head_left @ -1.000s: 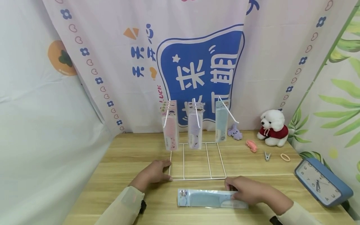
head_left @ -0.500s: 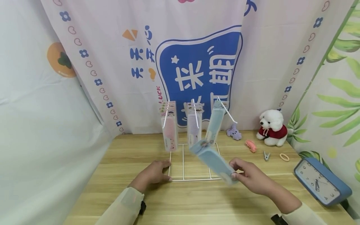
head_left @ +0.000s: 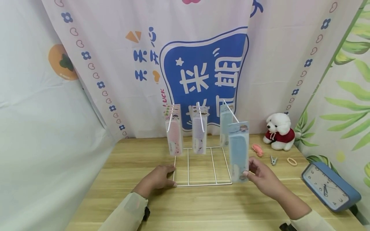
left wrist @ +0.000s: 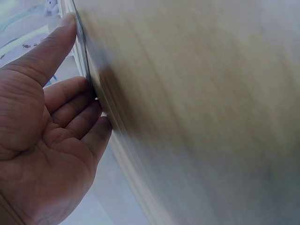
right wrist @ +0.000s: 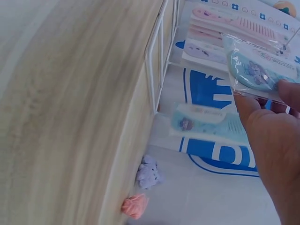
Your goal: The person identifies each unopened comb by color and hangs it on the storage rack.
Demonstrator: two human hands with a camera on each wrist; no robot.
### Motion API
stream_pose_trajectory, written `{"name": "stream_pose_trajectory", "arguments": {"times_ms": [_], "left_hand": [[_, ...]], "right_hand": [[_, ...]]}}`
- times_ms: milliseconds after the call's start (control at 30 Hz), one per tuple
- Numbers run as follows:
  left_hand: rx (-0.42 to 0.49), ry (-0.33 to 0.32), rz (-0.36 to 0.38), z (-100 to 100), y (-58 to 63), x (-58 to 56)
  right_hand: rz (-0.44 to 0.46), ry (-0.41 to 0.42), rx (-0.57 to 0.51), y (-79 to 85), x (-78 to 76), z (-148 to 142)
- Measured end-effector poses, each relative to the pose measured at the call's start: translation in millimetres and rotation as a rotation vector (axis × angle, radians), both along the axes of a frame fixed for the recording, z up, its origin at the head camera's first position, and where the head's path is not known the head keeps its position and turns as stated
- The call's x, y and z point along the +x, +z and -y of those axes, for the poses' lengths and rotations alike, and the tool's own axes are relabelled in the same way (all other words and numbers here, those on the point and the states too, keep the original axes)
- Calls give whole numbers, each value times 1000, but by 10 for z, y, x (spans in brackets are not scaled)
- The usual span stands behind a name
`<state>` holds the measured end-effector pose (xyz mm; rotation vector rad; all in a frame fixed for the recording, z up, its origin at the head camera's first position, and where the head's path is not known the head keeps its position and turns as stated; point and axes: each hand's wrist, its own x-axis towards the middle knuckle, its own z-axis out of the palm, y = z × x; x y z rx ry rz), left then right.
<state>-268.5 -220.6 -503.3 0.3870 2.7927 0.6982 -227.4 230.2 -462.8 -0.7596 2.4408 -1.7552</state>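
In the head view my right hand (head_left: 264,176) pinches the lower right edge of a blue packaged comb (head_left: 238,150), held upright. The pack's top edge meets the front end of the right hook (head_left: 231,111); whether the hook passes through it I cannot tell. Another blue packaged comb (head_left: 226,123) hangs farther back on that hook. The white wire rack (head_left: 202,184) also bears pink packaged combs (head_left: 174,134) and purple packaged combs (head_left: 199,134). My left hand (head_left: 159,177) rests at the rack's front left corner, its thumb extended in the left wrist view.
Right of the rack on the wooden table (head_left: 138,150) sit a white plush dog (head_left: 280,131), a coral hair clip (head_left: 257,149), a small clip (head_left: 273,160), a hair tie (head_left: 292,161) and a blue clock (head_left: 330,186). A purple plush toy (right wrist: 149,172) shows in the right wrist view.
My right hand has lifted the blue packaged comb from the table and turned it upright at the right hook. The hanging blue comb swung left, then back. The left hand stays put.
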Motion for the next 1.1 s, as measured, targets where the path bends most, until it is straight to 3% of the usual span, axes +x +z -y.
{"name": "stream_pose_trajectory", "arguments": {"times_ms": [467, 867, 1100], "left_hand": [[14, 1, -1, 11, -25, -13], [0, 4, -7, -1, -20, -1], [-8, -2, -3, 2, -5, -9]], "right_hand": [[132, -48, -33, -91, -19, -84], [160, -76, -32, -146, -65, -122], [139, -99, -6, -217, -210, -84]]}}
